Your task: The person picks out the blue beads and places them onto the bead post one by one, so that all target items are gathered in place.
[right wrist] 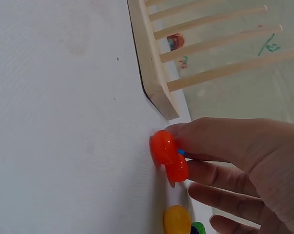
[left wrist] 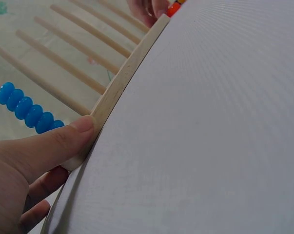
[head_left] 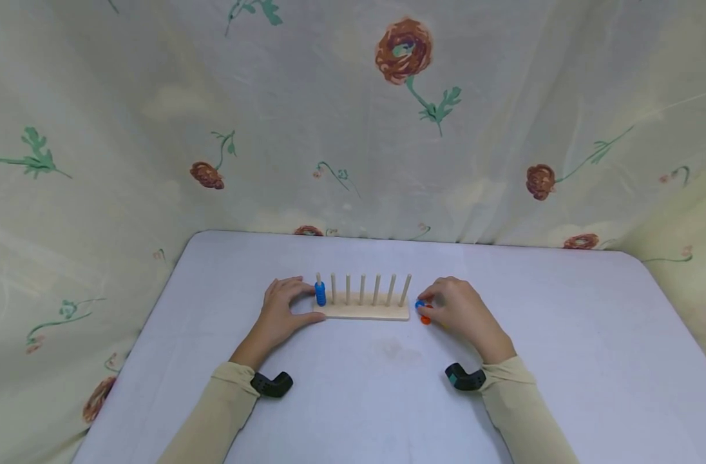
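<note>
A pale wooden peg rack point(head_left: 364, 314) with a row of upright pegs stands on the table. Blue beads point(left wrist: 27, 108) are stacked on its leftmost peg. My left hand point(head_left: 281, 306) grips the rack's left end, the thumb along the front edge of the base. Just off the right end, my right hand point(head_left: 458, 310) pinches a blue bead point(head_left: 419, 304) between thumb and fingers, most of it hidden in the right wrist view. Two orange-red beads point(right wrist: 163, 146) lie on the table right by the thumb tip.
Under the right hand's lower fingers lie a yellow bead point(right wrist: 177, 220) and a green bead point(right wrist: 199, 227). A white cloth covers the table point(head_left: 359, 393). Behind it hangs a flowered curtain point(head_left: 306, 103). Each wrist wears a dark band-mounted device point(head_left: 272, 385).
</note>
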The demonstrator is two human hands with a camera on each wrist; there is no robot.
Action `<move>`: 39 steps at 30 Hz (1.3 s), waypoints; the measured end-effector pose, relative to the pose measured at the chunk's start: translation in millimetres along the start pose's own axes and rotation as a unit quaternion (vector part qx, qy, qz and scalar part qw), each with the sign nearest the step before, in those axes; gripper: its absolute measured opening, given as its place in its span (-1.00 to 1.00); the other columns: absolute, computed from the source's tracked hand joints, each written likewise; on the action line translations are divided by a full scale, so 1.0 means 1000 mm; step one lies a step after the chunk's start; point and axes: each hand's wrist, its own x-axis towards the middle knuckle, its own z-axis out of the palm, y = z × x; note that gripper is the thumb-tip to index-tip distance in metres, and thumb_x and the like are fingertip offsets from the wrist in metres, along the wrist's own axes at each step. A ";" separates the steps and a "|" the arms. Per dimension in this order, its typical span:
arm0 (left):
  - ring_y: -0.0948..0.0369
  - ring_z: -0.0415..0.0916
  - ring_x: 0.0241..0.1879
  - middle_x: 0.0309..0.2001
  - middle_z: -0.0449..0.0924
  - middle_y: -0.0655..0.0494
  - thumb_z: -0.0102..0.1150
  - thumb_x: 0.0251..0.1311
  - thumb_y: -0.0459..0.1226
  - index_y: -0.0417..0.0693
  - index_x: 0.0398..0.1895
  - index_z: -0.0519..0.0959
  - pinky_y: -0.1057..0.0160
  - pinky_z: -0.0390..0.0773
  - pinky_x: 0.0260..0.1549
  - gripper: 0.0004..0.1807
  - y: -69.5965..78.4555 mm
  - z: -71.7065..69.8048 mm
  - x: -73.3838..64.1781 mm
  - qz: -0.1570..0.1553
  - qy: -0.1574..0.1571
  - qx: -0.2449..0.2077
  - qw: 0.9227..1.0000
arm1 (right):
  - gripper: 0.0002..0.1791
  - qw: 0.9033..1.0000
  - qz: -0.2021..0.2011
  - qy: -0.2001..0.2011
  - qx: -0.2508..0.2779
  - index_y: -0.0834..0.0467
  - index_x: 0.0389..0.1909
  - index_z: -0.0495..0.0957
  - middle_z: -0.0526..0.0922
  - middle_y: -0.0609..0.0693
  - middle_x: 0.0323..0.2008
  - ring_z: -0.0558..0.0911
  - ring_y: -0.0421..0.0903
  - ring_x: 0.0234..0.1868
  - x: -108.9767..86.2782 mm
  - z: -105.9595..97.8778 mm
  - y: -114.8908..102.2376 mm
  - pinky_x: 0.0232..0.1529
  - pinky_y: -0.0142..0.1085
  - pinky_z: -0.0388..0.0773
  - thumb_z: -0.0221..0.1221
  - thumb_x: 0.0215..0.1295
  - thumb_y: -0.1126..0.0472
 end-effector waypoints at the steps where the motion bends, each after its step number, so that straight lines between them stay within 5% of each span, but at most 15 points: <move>1: -0.04 0.28 0.51 0.26 0.65 -0.03 0.62 -0.01 -0.05 -0.05 0.12 0.68 -0.22 -0.16 0.64 -0.39 0.000 0.000 0.000 -0.001 0.000 0.001 1.000 | -0.81 1.000 -0.003 0.002 -0.002 0.11 -0.26 0.82 0.73 -0.08 -0.36 0.59 -0.08 -0.27 0.000 0.001 0.000 -0.17 -0.14 0.58 0.52 0.12 0.15; 6: -0.04 0.27 0.52 0.28 0.63 -0.03 0.61 -0.01 -0.04 -0.05 0.13 0.67 -0.21 -0.16 0.64 -0.39 0.001 0.000 0.000 -0.004 -0.001 0.002 1.000 | -0.83 1.000 -0.008 0.008 -0.009 0.11 -0.28 0.81 0.74 -0.08 -0.36 0.60 -0.08 -0.26 0.001 0.002 0.000 -0.17 -0.12 0.60 0.52 0.12 0.16; 17: -0.04 0.28 0.52 0.27 0.63 -0.05 0.62 -0.01 -0.06 -0.07 0.12 0.67 -0.19 -0.18 0.65 -0.39 0.003 -0.001 -0.001 -0.002 0.000 -0.002 1.000 | -0.82 1.000 0.009 0.012 0.011 0.12 -0.21 0.82 0.82 0.10 -0.13 0.71 0.15 0.05 -0.002 0.000 -0.002 0.14 0.11 0.63 0.46 0.19 0.15; 39: -0.05 0.31 0.50 0.23 0.66 -0.05 0.63 -0.03 -0.06 -0.08 0.11 0.68 -0.21 -0.13 0.64 -0.39 0.003 -0.001 0.000 0.005 0.006 0.004 1.000 | -0.73 0.999 0.025 0.012 0.027 0.12 -0.05 0.78 0.80 0.06 -0.12 0.66 0.13 0.08 -0.002 -0.010 -0.005 0.17 0.15 0.61 0.44 0.24 0.14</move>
